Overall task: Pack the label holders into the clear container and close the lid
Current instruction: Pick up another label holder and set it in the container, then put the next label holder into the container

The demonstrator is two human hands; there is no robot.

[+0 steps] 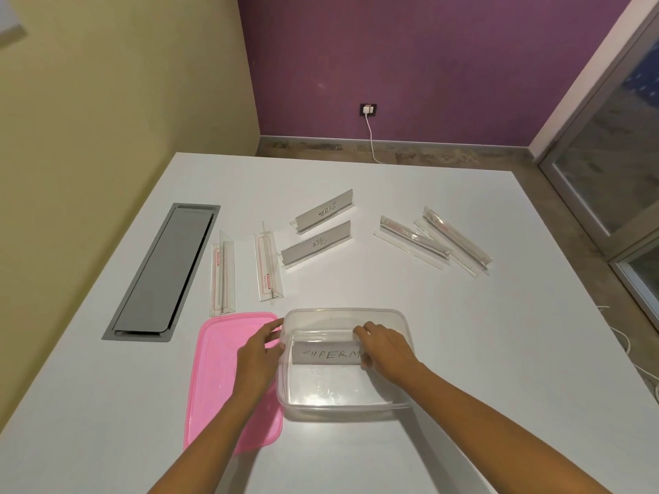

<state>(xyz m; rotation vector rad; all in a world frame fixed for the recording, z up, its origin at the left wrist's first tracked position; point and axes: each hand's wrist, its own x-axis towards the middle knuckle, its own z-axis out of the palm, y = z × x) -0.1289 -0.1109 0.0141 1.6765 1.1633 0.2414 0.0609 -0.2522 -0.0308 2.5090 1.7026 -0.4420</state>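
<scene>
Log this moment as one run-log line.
right hand: placing label holder in clear container | left hand: steadying container | pink lid: off | six holders left

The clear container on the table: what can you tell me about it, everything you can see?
The clear container is a rectangular tub with rounded corners, of see-through plastic by its look. It stands open and upright on the white table, beside its pink lid. The left hand rests against its left wall. The right hand reaches inside, holding a label holder with handwritten letters.

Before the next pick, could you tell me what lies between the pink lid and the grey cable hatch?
In the head view, only bare white table separates the pink lid from the grey cable hatch.
</scene>
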